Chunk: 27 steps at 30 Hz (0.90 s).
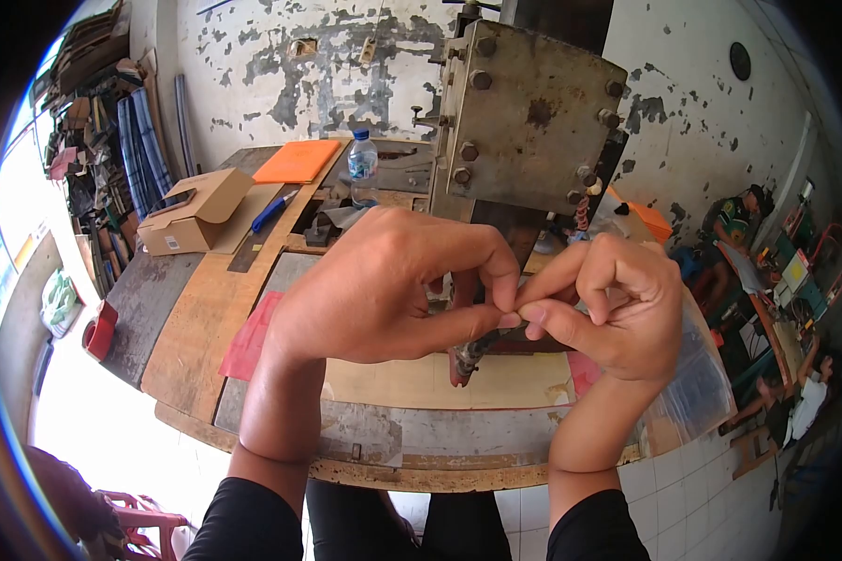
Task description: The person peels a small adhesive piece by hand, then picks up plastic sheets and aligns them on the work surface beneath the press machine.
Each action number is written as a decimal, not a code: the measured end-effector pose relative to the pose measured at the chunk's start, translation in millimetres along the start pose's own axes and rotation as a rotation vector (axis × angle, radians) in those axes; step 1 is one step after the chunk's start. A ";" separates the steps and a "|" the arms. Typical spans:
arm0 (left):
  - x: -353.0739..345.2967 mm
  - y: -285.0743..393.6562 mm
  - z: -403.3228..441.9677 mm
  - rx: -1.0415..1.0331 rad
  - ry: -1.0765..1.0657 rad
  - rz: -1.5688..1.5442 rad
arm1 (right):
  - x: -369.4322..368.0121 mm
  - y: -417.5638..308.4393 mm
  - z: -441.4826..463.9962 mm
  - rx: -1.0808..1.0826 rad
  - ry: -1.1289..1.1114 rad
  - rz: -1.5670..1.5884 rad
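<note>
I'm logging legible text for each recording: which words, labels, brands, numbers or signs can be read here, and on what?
No text can be read.
Bottle: printed label, too small and blurred.
Cardboard box: small white sticker, too small to read.
Flat orange item: faint marks, too blurred to tell whether they are lettering.
</note>
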<state>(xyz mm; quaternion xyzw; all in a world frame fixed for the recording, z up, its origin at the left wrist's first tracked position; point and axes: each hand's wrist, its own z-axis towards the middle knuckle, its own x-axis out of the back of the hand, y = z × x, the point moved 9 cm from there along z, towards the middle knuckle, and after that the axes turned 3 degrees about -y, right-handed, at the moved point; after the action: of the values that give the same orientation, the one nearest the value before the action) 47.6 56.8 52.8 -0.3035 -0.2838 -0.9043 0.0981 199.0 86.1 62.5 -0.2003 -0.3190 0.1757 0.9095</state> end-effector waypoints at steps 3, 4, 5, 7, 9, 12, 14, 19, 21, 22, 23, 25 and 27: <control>-0.7 0.3 -0.2 0.012 -0.010 -0.003 | 2.5 4.7 -1.2 -0.087 0.063 0.073; -1.1 1.5 -0.2 0.005 -0.015 -0.005 | 1.9 4.5 -0.9 -0.091 0.054 0.081; -1.3 2.3 0.0 -0.002 -0.021 -0.006 | 1.5 4.7 -0.7 -0.095 0.045 0.090; -1.2 3.3 0.5 -0.016 -0.027 -0.007 | 1.8 6.3 -0.7 -0.096 0.043 0.105; -2.2 3.8 0.8 -0.031 -0.033 -0.006 | 2.7 9.2 -0.9 -0.096 0.042 0.119; -0.7 2.1 1.3 -0.060 0.030 -0.011 | 6.0 7.8 -0.8 -0.038 0.048 0.102; 1.1 4.7 2.0 -0.094 0.066 -0.017 | 6.8 8.1 -0.6 -0.036 0.048 0.135; 3.3 3.1 2.2 -0.055 0.114 -0.022 | 7.4 8.4 -0.5 -0.048 0.078 0.151; 4.3 1.1 2.3 -0.036 0.124 -0.040 | 7.3 8.3 -0.3 -0.055 0.082 0.152; 4.4 2.0 2.4 -0.049 0.121 -0.016 | 7.4 9.1 -0.5 -0.064 0.086 0.153; 4.2 2.9 2.6 -0.061 0.118 0.008 | 7.6 9.9 -0.6 -0.073 0.090 0.153; 3.6 3.0 3.1 -0.072 0.127 0.012 | 7.6 10.2 -0.4 -0.080 0.094 0.154; 4.0 2.5 3.2 -0.082 0.135 0.015 | 7.2 10.5 -0.1 -0.088 0.098 0.157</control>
<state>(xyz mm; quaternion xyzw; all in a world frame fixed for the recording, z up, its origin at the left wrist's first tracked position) 46.9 56.6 58.4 -0.2478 -0.2372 -0.9327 0.1114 202.4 98.3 61.1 -0.2728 -0.2649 0.2222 0.8978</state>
